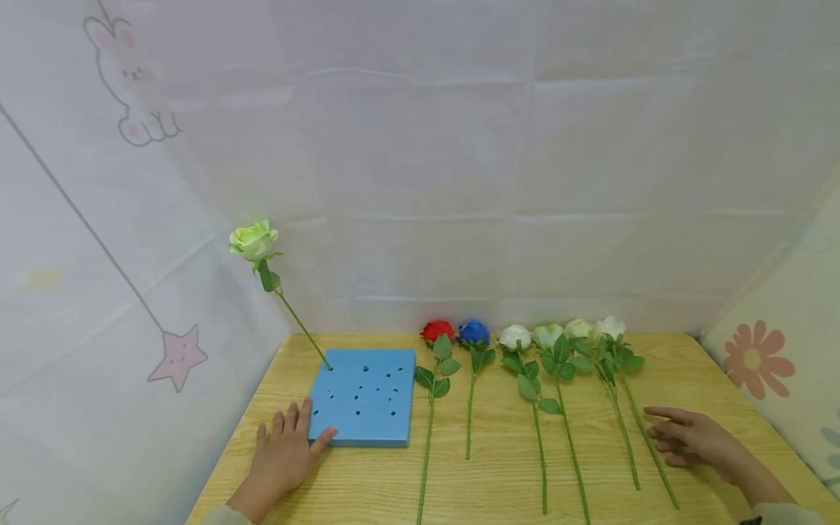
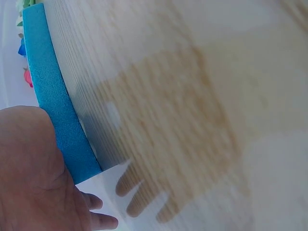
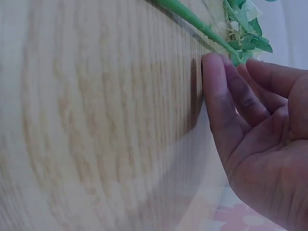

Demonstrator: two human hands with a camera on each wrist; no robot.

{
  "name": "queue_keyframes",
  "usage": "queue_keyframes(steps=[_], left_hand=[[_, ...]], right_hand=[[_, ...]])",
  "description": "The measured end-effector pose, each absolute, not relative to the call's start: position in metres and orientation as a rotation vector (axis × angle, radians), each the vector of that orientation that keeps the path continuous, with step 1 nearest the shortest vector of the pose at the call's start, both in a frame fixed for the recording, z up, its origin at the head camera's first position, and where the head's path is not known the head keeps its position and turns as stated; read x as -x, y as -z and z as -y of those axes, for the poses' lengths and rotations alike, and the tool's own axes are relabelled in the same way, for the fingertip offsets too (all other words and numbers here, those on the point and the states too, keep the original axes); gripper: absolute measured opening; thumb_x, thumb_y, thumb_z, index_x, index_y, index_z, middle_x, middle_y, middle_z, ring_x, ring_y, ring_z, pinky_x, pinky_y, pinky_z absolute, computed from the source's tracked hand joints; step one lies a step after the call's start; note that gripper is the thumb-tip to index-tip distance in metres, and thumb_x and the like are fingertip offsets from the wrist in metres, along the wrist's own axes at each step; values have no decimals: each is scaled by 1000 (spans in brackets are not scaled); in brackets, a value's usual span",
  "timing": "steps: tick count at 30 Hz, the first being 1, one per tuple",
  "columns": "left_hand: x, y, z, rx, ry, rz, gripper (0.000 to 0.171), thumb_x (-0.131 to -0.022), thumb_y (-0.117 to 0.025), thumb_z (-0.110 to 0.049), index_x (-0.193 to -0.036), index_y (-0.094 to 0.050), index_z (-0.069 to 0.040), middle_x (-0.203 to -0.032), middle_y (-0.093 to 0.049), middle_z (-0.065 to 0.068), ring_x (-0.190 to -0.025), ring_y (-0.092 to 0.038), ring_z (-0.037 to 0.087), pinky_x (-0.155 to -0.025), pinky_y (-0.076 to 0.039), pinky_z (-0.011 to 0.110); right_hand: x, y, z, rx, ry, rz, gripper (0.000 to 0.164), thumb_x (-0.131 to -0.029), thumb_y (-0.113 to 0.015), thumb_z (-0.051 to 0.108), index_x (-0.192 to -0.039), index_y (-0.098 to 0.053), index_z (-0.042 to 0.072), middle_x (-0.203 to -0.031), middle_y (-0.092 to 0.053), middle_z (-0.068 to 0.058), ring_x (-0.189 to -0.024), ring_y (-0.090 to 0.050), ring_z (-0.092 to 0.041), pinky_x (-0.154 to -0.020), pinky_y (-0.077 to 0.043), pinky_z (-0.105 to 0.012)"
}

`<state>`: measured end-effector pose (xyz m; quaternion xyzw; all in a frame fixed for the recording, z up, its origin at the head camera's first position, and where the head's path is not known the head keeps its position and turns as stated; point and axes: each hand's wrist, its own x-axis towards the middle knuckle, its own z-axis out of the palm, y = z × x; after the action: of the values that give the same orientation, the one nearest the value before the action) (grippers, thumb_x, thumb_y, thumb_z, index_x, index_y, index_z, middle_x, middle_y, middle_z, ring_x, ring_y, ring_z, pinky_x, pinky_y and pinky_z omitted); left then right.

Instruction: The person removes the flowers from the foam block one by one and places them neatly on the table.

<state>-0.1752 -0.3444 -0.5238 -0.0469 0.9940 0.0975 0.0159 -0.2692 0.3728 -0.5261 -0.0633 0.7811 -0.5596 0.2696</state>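
A blue foam block (image 1: 367,430) with several holes in its top lies flat at the left of the table. One pale green rose (image 1: 253,240) stands in its back left corner, leaning left. My left hand (image 1: 284,453) rests at the block's front left, fingers spread and thumb on its edge; the left wrist view shows the palm (image 2: 29,168) beside the block's side (image 2: 60,96). To the right, my right hand (image 1: 698,441) hovers beside the stem of the rightmost white rose (image 1: 610,327). Its fingers are loosely bent, and the right wrist view shows nothing held in them.
Between the block and my right hand lie a red rose (image 1: 437,331), a blue rose (image 1: 474,332), a white rose (image 1: 515,337) and pale green ones (image 1: 547,335), stems toward me. Behind the wooden table (image 1: 485,496) hangs a pale cloth (image 1: 420,182).
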Motion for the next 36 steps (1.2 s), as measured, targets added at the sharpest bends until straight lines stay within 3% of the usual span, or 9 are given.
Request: queue_keyframes(steps=[6,18,24,31,36], left_hand=[[175,522,344,146,-309,-3084,99,-97,-28,-77,-162,-16,-3,-159,-25,35,-143,-20,62,-109,-8,80],[176,524,345,157,-313,-3074,102,-96,-25,-80,-163,-15,-4,-160,-23,35,-143,-18,62,-110,-6,80],[175,522,344,155,-318,-3072,100,-97,-28,-78,-163,-16,-3,-160,-23,35,-143,-18,62,-109,-6,80],[175,525,345,163,-306,-3068,100,-97,-27,-79,-163,-15,-4,-160,-23,35,-143,-18,62,-110,-7,80],[176,527,347,160,-315,-3081,102,-96,-25,-81,-163,-16,-5,-160,-23,34,-143,-19,62,-109,-7,80]], right_hand=[[271,515,-357,163,1413,-2392,64,-109,-50,30,-153,-30,-12,-114,-70,-15,-92,-71,-24,-75,-61,-38],[276,484,-286,335,1515,-2419,65,-107,-54,28,-155,-30,-9,-137,-55,-34,-105,-69,-28,-85,-60,-44],[282,481,-256,408,1565,-2423,64,-106,-56,29,-155,-33,-6,-145,-47,-35,-114,-66,-31,-91,-58,-46],[287,480,-225,546,1609,-2425,61,-106,-58,25,-154,-36,-4,-143,-49,-33,-119,-62,-41,-92,-58,-43],[293,482,-205,604,1637,-2383,60,-106,-58,25,-154,-36,-3,-145,-48,-33,-121,-60,-45,-95,-55,-48]])
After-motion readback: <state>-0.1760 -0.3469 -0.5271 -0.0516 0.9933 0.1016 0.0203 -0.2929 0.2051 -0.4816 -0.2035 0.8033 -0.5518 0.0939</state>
